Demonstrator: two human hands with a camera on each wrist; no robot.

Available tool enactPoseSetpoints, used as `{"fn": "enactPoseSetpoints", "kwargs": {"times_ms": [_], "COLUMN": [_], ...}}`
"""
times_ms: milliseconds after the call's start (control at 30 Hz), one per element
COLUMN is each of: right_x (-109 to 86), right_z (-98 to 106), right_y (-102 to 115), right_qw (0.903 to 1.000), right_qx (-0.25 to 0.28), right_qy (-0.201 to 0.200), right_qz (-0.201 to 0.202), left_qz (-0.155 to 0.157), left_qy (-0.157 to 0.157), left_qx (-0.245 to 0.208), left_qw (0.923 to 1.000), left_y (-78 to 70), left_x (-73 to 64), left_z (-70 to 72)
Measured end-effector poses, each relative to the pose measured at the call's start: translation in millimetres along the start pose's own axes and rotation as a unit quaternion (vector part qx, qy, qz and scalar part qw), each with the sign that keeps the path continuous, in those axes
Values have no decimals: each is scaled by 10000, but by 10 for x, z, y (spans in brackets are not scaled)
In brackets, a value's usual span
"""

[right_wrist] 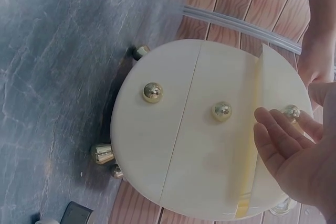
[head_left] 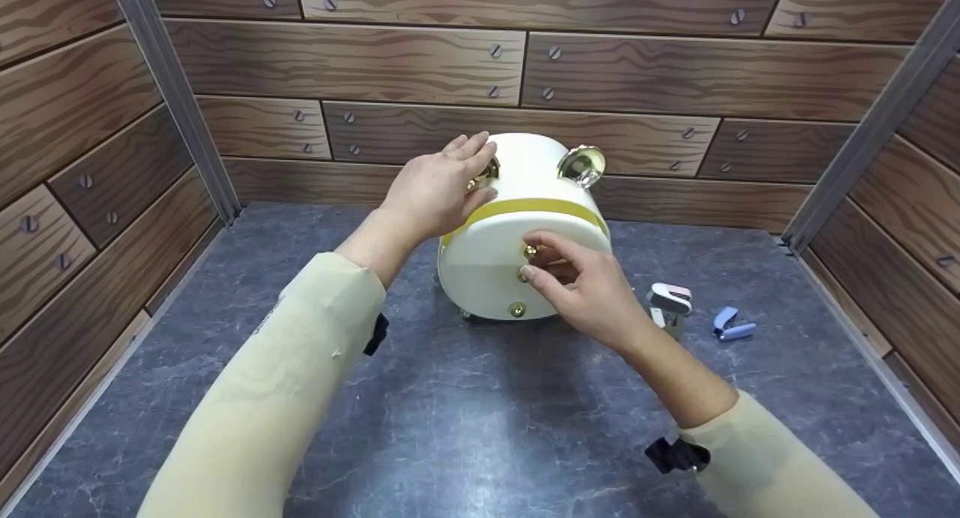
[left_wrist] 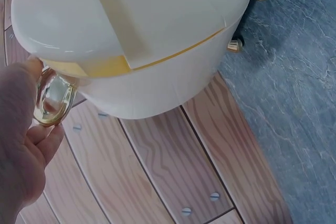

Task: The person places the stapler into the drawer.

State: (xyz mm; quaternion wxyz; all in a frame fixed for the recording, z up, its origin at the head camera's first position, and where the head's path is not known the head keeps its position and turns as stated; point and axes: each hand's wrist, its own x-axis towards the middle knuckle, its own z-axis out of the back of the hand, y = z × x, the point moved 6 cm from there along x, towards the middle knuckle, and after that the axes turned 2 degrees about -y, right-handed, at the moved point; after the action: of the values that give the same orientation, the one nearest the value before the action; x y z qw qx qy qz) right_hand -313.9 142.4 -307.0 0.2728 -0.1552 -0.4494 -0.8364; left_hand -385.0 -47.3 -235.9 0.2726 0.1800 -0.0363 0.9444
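Observation:
A white rounded drawer box (head_left: pixel 480 285) with gold ear-shaped handles and small gold feet stands on the table. Its top drawer (right_wrist: pixel 286 72) sits forward of the lower fronts, exposing a yellow strip (left_wrist: pixel 107 67) at its side. My right hand (head_left: pixel 592 293) pinches the top gold knob (right_wrist: pixel 291 113) between thumb and fingers. Below it are the middle knob (right_wrist: pixel 221 111) and the bottom knob (head_left: pixel 517 309). On the box's left, my left hand (head_left: pixel 435 188) grips the gold ear-shaped handle (left_wrist: pixel 54 97), thumb on one side and fingers on the other.
Right of the box stands a white and dark stapler-like item (head_left: pixel 670 298). A small blue V-shaped tool (head_left: pixel 733 326) lies farther right. The other gold ear (head_left: pixel 582 165) sticks up at the box's upper right. Wood-patterned walls (head_left: pixel 420 67) enclose the dark marbled table (head_left: pixel 450 428).

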Motion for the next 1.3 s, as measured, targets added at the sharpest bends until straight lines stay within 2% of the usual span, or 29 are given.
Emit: {"fn": "enactPoseSetpoints", "kwargs": {"times_ms": [333,600,767,1300], "right_x": [-65,-51,-67,-409], "right_z": [3,-17,-30,-36], "right_y": [22,-34,-23,119], "right_qw": [10000,9978,9961,9938], "right_qx": [-1,573,782,1107], "right_qy": [-39,28,-15,-44], "right_qz": [29,-333,-401,-136], "left_qz": [4,50,28,-74], "left_qy": [58,77,26,-85], "left_qx": [-71,-117,-102,-213], "left_qw": [10000,9999,9999,9997], "left_y": [-8,-5,-3,-4], "left_x": [7,15,9,6], "left_z": [18,23,22,20]}}
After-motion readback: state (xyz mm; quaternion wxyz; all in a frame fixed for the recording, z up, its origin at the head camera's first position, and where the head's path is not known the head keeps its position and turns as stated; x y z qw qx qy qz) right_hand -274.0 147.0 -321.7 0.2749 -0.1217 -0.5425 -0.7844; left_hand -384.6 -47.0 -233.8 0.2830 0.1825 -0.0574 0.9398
